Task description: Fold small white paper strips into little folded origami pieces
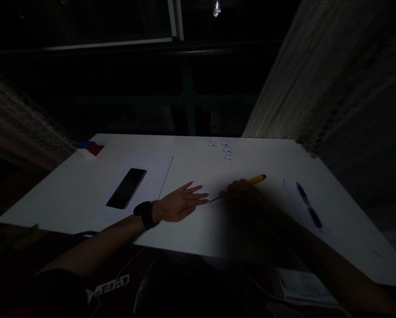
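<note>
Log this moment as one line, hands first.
right hand: holding yellow-handled tool | left hand: open, near tool's tip | phone: on paper | cube: far-left on table

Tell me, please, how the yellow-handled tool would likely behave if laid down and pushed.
The yellow-handled tool would probably stay stiff, since its thin shaft looks straight. It may be handle-heavy, as the handle looks thicker than the shaft. It might roll if the handle is round, but the right hand hides part of that shape.

On the desk I see the phone left, the pen right, the tool between them in my right hand, small pieces behind.
</note>
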`<move>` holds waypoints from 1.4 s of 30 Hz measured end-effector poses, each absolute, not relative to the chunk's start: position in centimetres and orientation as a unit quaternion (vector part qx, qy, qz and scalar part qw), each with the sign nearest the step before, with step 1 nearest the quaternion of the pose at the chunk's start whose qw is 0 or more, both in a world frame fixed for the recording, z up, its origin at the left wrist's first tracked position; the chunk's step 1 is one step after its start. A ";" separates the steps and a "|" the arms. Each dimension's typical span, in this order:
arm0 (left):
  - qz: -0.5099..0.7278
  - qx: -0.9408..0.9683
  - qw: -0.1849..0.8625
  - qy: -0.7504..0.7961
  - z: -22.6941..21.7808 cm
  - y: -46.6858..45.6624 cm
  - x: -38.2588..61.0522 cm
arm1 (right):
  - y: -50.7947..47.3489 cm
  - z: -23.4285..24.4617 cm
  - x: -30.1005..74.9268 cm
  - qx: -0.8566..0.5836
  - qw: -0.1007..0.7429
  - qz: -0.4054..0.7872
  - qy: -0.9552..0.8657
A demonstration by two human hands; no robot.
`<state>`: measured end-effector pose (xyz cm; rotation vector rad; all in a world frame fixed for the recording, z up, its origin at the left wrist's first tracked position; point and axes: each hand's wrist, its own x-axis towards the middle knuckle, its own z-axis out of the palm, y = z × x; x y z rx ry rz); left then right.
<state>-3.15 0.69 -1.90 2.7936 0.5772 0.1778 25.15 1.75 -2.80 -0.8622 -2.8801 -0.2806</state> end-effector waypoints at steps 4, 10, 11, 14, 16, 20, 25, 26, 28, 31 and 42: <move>0.066 0.966 0.148 0.203 -1.8 0.7 -3.1 | 1.9 -2.7 25.3 -0.280 0.056 -0.090 -0.954; 0.064 0.967 0.141 0.201 -1.9 0.7 -3.1 | 2.2 -3.0 25.8 -0.293 0.053 -0.084 -0.951; 0.063 0.968 0.139 0.201 -1.9 0.7 -3.2 | 2.2 -3.0 25.9 -0.293 0.055 -0.084 -0.951; 0.059 0.968 0.136 0.200 -2.0 0.7 -3.2 | 2.2 -2.9 26.0 -0.289 0.058 -0.088 -0.951; 0.062 0.968 0.137 0.200 -2.0 0.7 -3.2 | 2.2 -3.0 26.1 -0.290 0.060 -0.092 -0.951; 0.057 0.969 0.133 0.199 -1.9 0.7 -3.2 | 2.2 -3.2 26.3 -0.286 0.064 -0.097 -0.951; 0.051 0.970 0.130 0.201 -1.8 0.6 -3.2 | 2.2 -3.0 26.4 -0.288 0.048 -0.102 -0.951; 0.055 0.969 0.133 0.201 -1.8 0.6 -3.2 | 2.2 -3.0 26.3 -0.288 0.046 -0.103 -0.951; 0.065 0.968 0.140 0.199 -1.8 0.6 -3.2 | 2.3 -3.1 26.4 -0.288 0.048 -0.105 -0.951; 0.074 0.967 0.144 0.196 -1.9 0.7 -3.2 | 2.3 -3.3 26.6 -0.283 0.056 -0.112 -0.951; 0.095 0.966 0.138 0.199 -1.7 0.5 -3.1 | 2.0 -3.1 26.5 -0.295 0.053 -0.105 -0.948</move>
